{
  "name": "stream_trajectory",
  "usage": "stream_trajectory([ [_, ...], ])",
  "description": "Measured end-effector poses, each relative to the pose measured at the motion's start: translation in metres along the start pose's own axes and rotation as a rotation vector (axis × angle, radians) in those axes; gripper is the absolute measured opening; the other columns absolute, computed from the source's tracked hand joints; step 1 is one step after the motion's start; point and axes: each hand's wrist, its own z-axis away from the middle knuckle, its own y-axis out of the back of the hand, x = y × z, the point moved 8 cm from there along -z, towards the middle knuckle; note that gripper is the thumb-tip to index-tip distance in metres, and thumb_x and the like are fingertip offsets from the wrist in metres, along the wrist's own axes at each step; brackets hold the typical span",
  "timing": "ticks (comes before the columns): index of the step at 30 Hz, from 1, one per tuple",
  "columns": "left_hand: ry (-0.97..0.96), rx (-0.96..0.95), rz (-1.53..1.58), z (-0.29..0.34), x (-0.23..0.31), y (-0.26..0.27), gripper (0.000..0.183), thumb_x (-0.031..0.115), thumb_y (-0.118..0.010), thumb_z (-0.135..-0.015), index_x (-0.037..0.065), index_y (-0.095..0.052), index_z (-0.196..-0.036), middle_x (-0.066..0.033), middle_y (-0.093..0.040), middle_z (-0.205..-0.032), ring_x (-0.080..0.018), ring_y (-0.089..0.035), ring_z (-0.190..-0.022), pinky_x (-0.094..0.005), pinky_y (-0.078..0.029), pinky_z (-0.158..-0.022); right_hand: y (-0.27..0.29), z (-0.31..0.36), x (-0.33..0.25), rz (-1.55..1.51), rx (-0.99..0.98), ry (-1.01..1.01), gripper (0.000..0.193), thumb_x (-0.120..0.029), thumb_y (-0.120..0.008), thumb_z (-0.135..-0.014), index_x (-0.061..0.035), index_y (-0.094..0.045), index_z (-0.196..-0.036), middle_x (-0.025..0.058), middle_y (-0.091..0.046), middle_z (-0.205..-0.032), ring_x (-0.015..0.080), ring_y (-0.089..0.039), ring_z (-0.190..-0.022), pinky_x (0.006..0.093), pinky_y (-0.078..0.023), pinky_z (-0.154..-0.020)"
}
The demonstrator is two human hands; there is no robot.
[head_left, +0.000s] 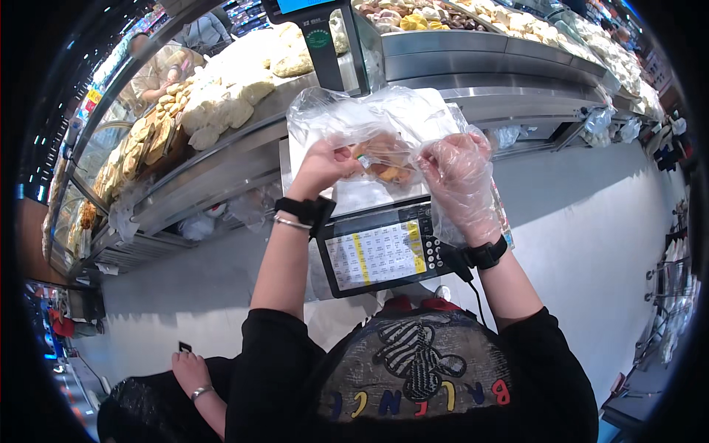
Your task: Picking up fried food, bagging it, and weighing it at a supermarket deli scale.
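Note:
A clear plastic bag (332, 111) holding brown and orange-yellow food pieces (390, 164) rests on the white platter (354, 198) of a weighing scale. My left hand (325, 166) is bare and pinches the bag's near left side, fingers closed. Opposite it, my right hand (458, 173) wears a loose clear plastic glove and has its fingers curled on the bag's right side. What exactly the food is stays unclear through the film. Below the platter sits the scale's key panel (373, 255), with yellow-striped label sheets. Dark straps circle both my wrists.
Sloping counters with pale baked-looking food (214, 103) stand at the far left, and more food trays (421, 18) behind steel rails at the far right. A scale display (317, 37) rises behind the platter. Another person's hand (190, 373) is at lower left; a shopper (166, 70) stands beyond the counter.

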Motion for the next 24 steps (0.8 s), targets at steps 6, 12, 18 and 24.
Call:
stream_trajectory([
  [6,-0.072,0.069,0.448,0.020,0.008,0.036,0.046,0.024,-0.077,-0.076,-0.002,-0.059,-0.109,-0.0050,-0.063,-0.087,-0.0075,-0.056,-0.076,-0.0215,-0.047,-0.070,-0.004,-0.006,0.010,0.065,0.049,0.036,0.010,-0.011,-0.071,-0.072,-0.0124,-0.063,-0.078,-0.0001,-0.060,-0.075,0.0193,-0.058,-0.084,0.0379,-0.035,-0.089],
  [12,-0.100,0.218,0.609,0.006,0.029,0.056,0.031,0.022,-0.064,-0.089,0.001,-0.059,-0.112,-0.0007,-0.062,-0.083,-0.0056,-0.056,-0.073,-0.0195,-0.045,-0.068,0.000,-0.023,0.019,0.085,0.135,0.064,0.013,-0.015,-0.073,-0.073,-0.0100,-0.062,-0.075,0.0051,-0.061,-0.095,0.0258,-0.057,-0.092,0.0398,-0.041,-0.082],
  [18,-0.002,0.357,0.780,0.010,0.010,0.061,0.020,0.022,-0.066,-0.087,0.005,-0.064,-0.098,0.0004,-0.063,-0.085,-0.0077,-0.057,-0.075,-0.0236,-0.045,-0.067,-0.012,-0.016,0.057,-0.307,0.057,-0.314,0.034,-0.026,-0.074,-0.078,-0.0062,-0.059,-0.100,0.0115,-0.054,-0.116,0.0282,-0.055,-0.109,0.0378,-0.046,-0.089],
  [24,0.043,0.447,1.178,0.030,0.019,0.059,0.014,0.021,-0.065,-0.087,0.008,-0.066,-0.091,0.0014,-0.060,-0.080,-0.0087,-0.054,-0.073,-0.0251,-0.042,-0.068,-0.021,-0.008,0.069,-0.596,-0.062,-0.640,0.084,-0.031,-0.077,-0.073,-0.0022,-0.033,-0.137,0.0221,-0.048,-0.123,0.0292,-0.053,-0.111,0.0368,-0.047,-0.088],
])
